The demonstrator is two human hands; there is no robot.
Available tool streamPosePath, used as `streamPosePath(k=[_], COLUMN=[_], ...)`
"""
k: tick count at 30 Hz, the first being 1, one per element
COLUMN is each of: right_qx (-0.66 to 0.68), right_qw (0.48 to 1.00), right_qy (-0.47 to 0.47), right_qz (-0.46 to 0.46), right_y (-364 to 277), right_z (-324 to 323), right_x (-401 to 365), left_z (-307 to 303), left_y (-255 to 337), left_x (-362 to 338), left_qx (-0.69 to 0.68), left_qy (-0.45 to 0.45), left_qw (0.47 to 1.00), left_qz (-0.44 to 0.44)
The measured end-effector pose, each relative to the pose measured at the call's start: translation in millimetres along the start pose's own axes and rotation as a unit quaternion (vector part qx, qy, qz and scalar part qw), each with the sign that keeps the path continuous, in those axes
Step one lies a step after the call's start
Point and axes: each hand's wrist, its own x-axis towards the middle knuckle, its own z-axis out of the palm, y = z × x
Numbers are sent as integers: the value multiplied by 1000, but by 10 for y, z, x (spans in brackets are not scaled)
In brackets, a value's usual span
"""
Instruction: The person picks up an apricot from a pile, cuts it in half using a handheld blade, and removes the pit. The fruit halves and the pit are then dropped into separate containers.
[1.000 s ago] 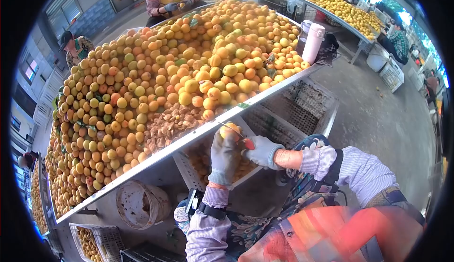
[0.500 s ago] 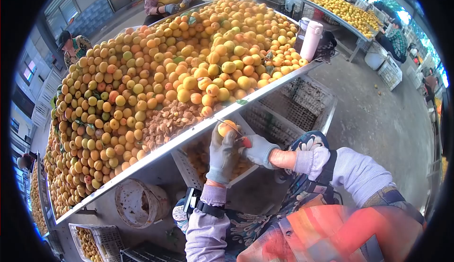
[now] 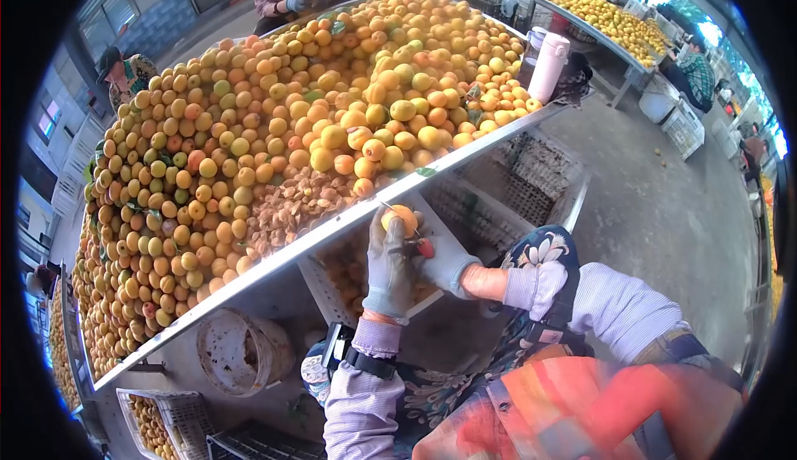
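Note:
Both my hands wear grey gloves and meet just off the table's near edge. My left hand is closed around an orange-yellow apricot, held up at its fingertips. In my right hand is a small knife with a red handle. Its thin blade lies against the apricot, partly hidden by fruit and fingers. Below the hands sits a white crate with orange fruit pieces inside. Close by on the table lies a heap of brown pits.
A large mound of apricots covers the metal-edged table. A pink bottle stands at its right corner. Beneath are an empty-looking crate, a dirty white bucket and a fruit crate. Co-workers sit across the table.
My right hand has shifted slightly left, bringing the knife handle closer against the left hand's fingers. The apricot remains in the left hand. The view has moved a little.

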Motion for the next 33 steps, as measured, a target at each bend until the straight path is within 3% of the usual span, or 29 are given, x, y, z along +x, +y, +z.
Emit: streamPosePath(k=[2,4,6,12,19,21,22,24,27,33], right_qx=[44,-32,-30,-80,-83,80,80,228,251,373], right_qw=[998,999,999,994,996,996,996,924,898,830], right_qy=[-33,-29,-21,73,27,-20,-21,-231,-253,-347], right_qz=[24,13,23,32,-6,43,43,203,259,225], right_y=[-62,-152,-233,67,149,16,-58,-249,-550,-367], right_z=[-158,-245,-283,73,85,81,-7,-286,-444,-452], right_x=[-26,-74,-169,-11,78,-47,-97,-219,-421,-423], left_z=[-87,-127,-128,-123,-114,-73,-68,-69,-117,-87], left_y=[-95,-121,-119,-170,-144,-132,-104,-59,-110,36], left_x=[63,98,116,116,176,132,114,83,104,51], left_qx=[44,86,66,67,51,131,131,122,112,117], left_qy=[-20,-38,3,28,36,75,75,43,5,-26], left_qw=[998,993,998,997,998,989,989,991,994,993], left_qz=[36,73,-12,-25,-12,6,7,-32,-8,-15])
